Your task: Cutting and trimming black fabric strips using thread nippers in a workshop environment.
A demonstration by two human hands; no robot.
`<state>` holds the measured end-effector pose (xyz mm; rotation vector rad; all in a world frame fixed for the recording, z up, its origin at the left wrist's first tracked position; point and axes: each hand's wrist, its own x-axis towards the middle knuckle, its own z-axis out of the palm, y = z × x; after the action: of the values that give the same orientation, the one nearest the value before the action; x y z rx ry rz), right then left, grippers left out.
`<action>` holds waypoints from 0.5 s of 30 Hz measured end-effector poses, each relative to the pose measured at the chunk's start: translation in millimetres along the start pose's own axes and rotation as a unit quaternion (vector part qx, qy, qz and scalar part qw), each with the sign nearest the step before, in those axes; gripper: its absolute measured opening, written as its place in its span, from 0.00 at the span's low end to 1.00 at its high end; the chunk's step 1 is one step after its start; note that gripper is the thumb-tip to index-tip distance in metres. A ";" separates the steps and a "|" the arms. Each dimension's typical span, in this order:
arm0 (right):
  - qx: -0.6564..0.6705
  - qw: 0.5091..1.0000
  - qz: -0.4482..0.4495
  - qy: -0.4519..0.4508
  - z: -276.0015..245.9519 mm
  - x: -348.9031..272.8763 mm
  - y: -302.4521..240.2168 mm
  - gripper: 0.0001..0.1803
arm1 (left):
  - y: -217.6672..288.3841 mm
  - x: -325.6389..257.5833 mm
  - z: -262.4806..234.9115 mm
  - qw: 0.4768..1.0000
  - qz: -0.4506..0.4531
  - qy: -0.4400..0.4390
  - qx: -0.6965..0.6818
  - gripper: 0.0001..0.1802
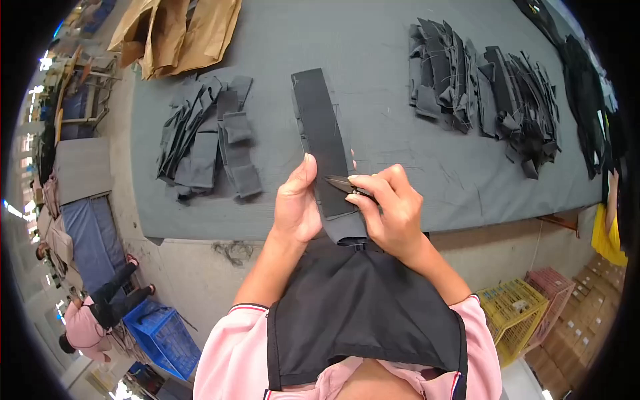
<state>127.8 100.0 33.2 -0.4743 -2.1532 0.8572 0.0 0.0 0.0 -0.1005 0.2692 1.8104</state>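
large grey cloth-covered surface [387, 73] | left: stack of dark grey fabric pieces [203, 137] | right: heaps of black fabric pieces [487, 90] | far left: tan brown folded cloth [180, 33] | far right: black garment pile [587, 93]

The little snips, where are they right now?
In the head view, the small black thread snips are near the middle, pinched in the right hand, blades against the long black fabric strip that the left hand holds up.

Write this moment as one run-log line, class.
left hand: holds strip | right hand: holds snips at strip edge | table: fabric piles
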 end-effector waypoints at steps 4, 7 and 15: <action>-0.010 1.000 -0.013 -0.021 -0.9 -2.4 -2.5 0.14 | 1.3 -2.5 12.5 0.998 0.004 0.031 0.047 0.24; 0.004 1.000 0.004 -0.021 -0.3 -0.7 -4.1 0.14 | -0.4 -1.9 19.2 0.994 0.018 0.062 0.086 0.22; 0.058 0.997 0.041 -0.043 -14.6 -2.8 9.5 0.13 | 2.4 -0.6 19.6 0.988 0.023 0.081 0.131 0.20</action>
<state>141.3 111.4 32.2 -0.4763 -2.1588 1.0592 -0.7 3.5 19.4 -0.0557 0.6267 1.7997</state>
